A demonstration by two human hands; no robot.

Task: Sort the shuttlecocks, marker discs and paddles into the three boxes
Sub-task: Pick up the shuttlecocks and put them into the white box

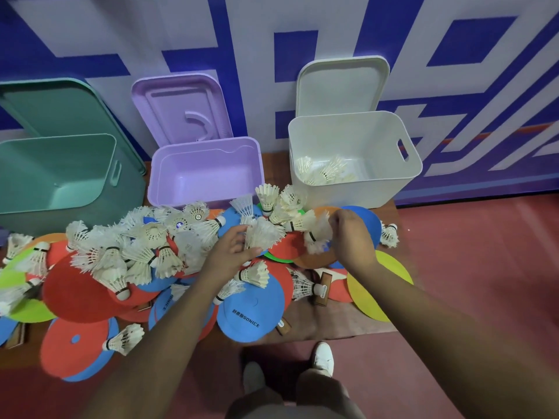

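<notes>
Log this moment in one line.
left hand: grips shuttlecock bunch; right hand: grips second bunch; white box: holds shuttlecocks; marker discs: unsorted

Sports hall, judging by red court floor and shuttlecocks.

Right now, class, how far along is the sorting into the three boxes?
Done: a few shuttlecocks lie in the white box. In hand: the left hand and right hand each grip more from the pile. Left: green box and purple box look empty; marker discs and paddles lie outside.

Plastic boxes smooth, semi-gloss; shuttlecocks feathery; discs matt; paddle handles wood.
</notes>
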